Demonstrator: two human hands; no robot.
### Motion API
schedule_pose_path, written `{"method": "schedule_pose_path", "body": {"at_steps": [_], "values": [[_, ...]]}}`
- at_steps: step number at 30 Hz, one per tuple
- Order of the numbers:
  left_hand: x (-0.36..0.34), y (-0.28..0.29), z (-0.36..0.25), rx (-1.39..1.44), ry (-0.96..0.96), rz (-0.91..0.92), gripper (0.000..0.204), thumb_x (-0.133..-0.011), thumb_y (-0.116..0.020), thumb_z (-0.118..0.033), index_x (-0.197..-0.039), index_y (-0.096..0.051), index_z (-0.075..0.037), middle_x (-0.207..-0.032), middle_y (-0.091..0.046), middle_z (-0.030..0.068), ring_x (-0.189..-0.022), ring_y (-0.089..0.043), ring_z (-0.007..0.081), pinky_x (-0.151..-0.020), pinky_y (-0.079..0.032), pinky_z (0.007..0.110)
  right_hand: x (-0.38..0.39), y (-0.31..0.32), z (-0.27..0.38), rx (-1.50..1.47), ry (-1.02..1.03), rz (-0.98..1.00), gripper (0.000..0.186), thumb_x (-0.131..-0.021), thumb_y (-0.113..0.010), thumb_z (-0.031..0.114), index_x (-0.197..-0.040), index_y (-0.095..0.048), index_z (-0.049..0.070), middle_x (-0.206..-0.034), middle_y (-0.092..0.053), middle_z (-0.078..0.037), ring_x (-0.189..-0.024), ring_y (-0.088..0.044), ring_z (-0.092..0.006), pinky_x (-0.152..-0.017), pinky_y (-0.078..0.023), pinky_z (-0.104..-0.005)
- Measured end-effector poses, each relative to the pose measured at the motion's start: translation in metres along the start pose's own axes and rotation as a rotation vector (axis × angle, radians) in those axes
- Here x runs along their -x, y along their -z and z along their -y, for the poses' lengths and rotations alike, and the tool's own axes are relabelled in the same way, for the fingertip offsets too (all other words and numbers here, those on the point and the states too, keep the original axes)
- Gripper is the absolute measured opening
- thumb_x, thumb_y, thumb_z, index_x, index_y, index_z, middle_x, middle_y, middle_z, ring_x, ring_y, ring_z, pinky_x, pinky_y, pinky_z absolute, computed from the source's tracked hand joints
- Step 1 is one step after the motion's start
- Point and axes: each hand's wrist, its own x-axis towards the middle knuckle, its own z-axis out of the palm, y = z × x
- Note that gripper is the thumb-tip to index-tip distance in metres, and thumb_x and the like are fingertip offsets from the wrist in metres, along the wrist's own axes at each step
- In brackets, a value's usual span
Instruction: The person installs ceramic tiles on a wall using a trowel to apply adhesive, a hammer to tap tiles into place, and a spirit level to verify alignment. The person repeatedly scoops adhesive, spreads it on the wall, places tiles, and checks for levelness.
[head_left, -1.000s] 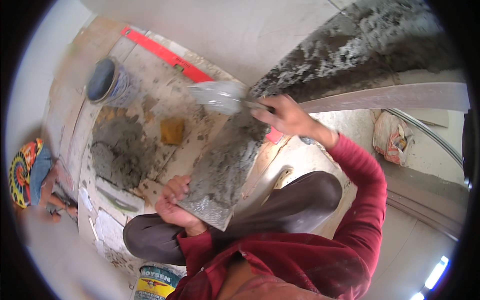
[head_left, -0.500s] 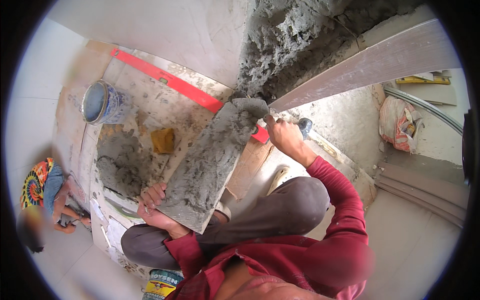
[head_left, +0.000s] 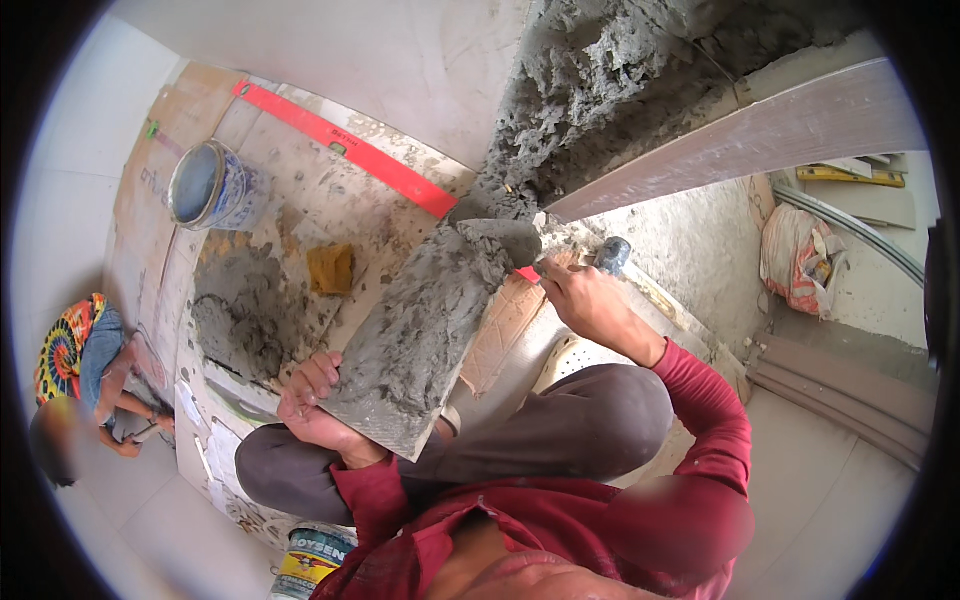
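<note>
My left hand (head_left: 318, 402) is closed around the near left edge of a long rectangular tile (head_left: 405, 435). The tile slants away from me over my crossed legs, and rough grey mortar (head_left: 405, 340) covers most of its upper face. At its far end lies the rounded steel blade of a trowel (head_left: 508, 240), smeared with mortar. My right hand (head_left: 590, 308) is closed on the trowel's handle, which the fingers mostly hide. Just beyond the blade, a thick bed of wet mortar (head_left: 590, 100) runs up between the wall and a wood-look plank (head_left: 740, 138).
A red spirit level (head_left: 345, 150) lies beyond the tile. Left are a bucket (head_left: 235, 195), a yellow sponge (head_left: 330, 270) and a mortar heap (head_left: 240, 320). A mallet (head_left: 612, 255) is by my right hand. A sack (head_left: 800, 255) lies right. A person (head_left: 85, 370) crouches left.
The view has shifted slightly. The trowel blade and the tile's far end have come a little nearer to me, away from the mortar bed. Both hands keep their holds.
</note>
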Motion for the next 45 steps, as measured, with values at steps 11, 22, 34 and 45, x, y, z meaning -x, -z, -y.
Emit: {"method": "schedule_pose_path", "body": {"at_steps": [11, 22, 34, 45], "values": [[0.006, -0.021, -0.002, 0.004, -0.007, -0.018, 0.028, -0.090, -0.043, -0.028, -0.066, -0.038, -0.016, -0.064, -0.037, 0.0027, -0.069, -0.039, 0.0201, -0.083, -0.042, 0.041, 0.029, 0.036, 0.027, -0.170, 0.018, 0.120, 0.033, -0.099, -0.059, 0.020, -0.126, -0.065, 0.001, -0.074, -0.066, -0.025, -0.069, -0.067, -0.0431, -0.064, -0.053, -0.0497], [0.014, -0.028, 0.004, 0.018, -0.017, 0.015, 0.030, -0.093, -0.042, -0.030, -0.066, -0.037, -0.016, -0.065, -0.037, 0.0026, -0.069, -0.040, 0.0198, -0.083, -0.042, 0.040, 0.039, 0.069, 0.022, -0.679, -0.016, 0.432, 0.037, -0.099, -0.063, 0.021, -0.125, -0.067, -0.006, -0.066, -0.056, -0.013, -0.057, -0.053, -0.0163, -0.058, -0.045, -0.0342], [0.018, -0.024, 0.009, -0.002, -0.042, -0.108, 0.031, -0.094, -0.041, -0.027, -0.066, -0.037, -0.013, -0.065, -0.041, 0.0052, -0.069, -0.044, 0.0232, -0.080, -0.044, 0.042, -0.032, 0.115, 0.146, -0.812, 0.482, -0.005, 0.036, -0.098, -0.064, 0.017, -0.124, -0.063, -0.009, -0.076, -0.058, -0.001, -0.062, -0.049, -0.0061, -0.058, -0.043, -0.0247], [0.025, 0.005, 0.011, 0.144, -0.002, -0.066, 0.032, -0.094, -0.046, -0.022, -0.066, -0.038, -0.011, -0.066, -0.044, 0.0056, -0.070, -0.043, 0.0208, -0.082, -0.042, 0.038, -0.223, -0.128, 0.350, -0.221, 1.105, -0.056, 0.036, -0.101, -0.057, 0.022, -0.127, -0.056, -0.002, -0.103, -0.068, -0.026, -0.082, -0.069, -0.0430, -0.070, -0.056, -0.0500]]}}
